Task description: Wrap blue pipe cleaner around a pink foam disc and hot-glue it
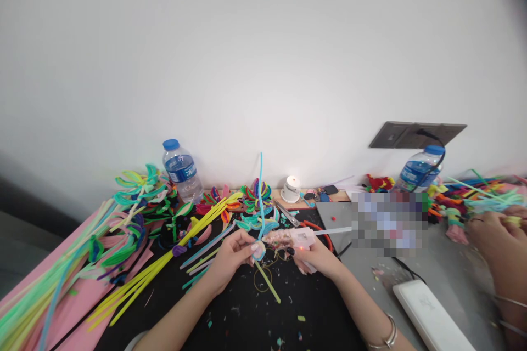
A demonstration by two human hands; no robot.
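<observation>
My left hand [235, 255] is closed, pinching a small round pale-coloured coil of pipe cleaner [258, 250] between thumb and fingers. A light blue pipe cleaner [261, 197] rises from the coil, and a green one [268, 282] slants down below it. Closed around a pale pink glue gun [302, 237] is my right hand [310, 256]. A small red light glows on the gun, and a whitish glue stick [333, 230] sticks out behind. The gun's front end points left, close beside the coil; whether it touches, I cannot tell.
Yellow pipe cleaners [164, 263] and a colourful pile [135, 219] lie left. Two water bottles [181, 170] [420, 170] stand by the wall. Pliers with orange handles [319, 228] and a white spool [291, 190] lie ahead. A white power strip [430, 312] and another person's hand [494, 236] are right.
</observation>
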